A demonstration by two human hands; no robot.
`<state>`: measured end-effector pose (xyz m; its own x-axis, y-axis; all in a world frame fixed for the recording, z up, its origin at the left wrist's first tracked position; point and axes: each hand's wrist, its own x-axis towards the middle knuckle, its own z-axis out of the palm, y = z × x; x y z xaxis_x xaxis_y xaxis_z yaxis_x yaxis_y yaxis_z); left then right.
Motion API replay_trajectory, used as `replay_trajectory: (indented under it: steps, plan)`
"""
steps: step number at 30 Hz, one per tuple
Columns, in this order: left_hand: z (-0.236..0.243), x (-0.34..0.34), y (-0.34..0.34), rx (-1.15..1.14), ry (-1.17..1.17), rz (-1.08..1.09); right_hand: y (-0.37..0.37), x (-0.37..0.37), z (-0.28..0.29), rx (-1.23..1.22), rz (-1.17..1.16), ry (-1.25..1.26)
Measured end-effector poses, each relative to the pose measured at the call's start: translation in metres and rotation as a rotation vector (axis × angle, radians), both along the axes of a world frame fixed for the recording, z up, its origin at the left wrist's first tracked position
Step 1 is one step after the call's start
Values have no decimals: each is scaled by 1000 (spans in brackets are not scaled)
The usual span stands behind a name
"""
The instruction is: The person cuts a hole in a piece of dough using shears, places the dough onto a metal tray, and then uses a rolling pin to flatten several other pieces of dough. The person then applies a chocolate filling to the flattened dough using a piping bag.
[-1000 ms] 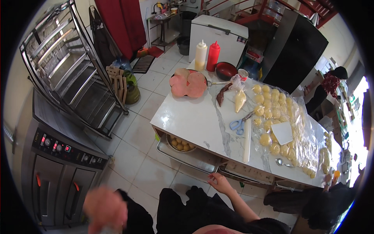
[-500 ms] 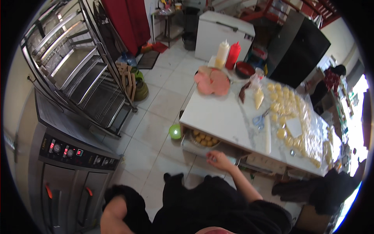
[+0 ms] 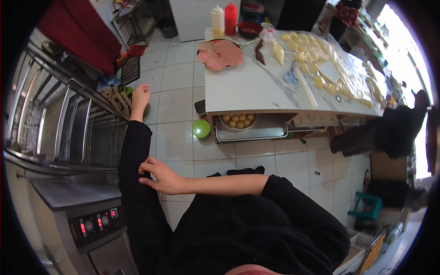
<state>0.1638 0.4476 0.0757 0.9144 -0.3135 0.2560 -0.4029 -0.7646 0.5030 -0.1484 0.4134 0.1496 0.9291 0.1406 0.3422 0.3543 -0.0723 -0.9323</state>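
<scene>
My left arm reaches forward in a black sleeve, with my left hand [image 3: 141,95] loosely curled beside the counter's left end, nothing visible in it. My right hand [image 3: 156,176] crosses my body and pinches that sleeve [image 3: 135,151] below the elbow. On the marble-patterned counter [image 3: 247,89] lie a dark plate of pink round pieces [image 3: 224,52], two piping bags [image 3: 278,53], blue-handled scissors [image 3: 290,78], a white rod [image 3: 306,89] and yellow dough balls under plastic [image 3: 318,82]. Beneath it, a bowl of several balls [image 3: 236,121] sits in a metal tray [image 3: 252,134].
Left are a metal rack [image 3: 64,123] and an oven [image 3: 75,197]. A green container [image 3: 201,129] stands on the tiled floor [image 3: 174,110] by the counter. Two squeeze bottles [image 3: 217,23] stand at the back. A co-worker [image 3: 389,133] is at the right, near a teal stool [image 3: 364,206].
My view has swung, so the counter now faces me squarely. My left arm has stretched forward, and my right hand has come across from the counter's side onto the left sleeve.
</scene>
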Motion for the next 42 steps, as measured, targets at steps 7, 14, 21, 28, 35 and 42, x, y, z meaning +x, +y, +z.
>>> replay_trajectory:
  steps: [7, 14, 21, 28, 35, 42]
  plan:
    - [-25, 64, 82, -542, 547, 559, -19, -47, 75, 74, 183, 44]
    - [-15, 68, 7, -2226, 779, 767, -38, -36, 3, -6, 56, -123]
    - [-30, 36, 63, -2779, 602, 58, -92, -71, 2, -28, 549, 301]
    - [-124, -154, -29, -2342, 1155, 430, -294, -101, -243, 1663, -415, 1248]
    - [-220, -231, -68, -1508, 1119, 986, -447, -121, -365, 14, -1464, 1085]
    - [-281, -250, -145, -547, 965, 656, -467, -146, -409, -4, -872, 740]
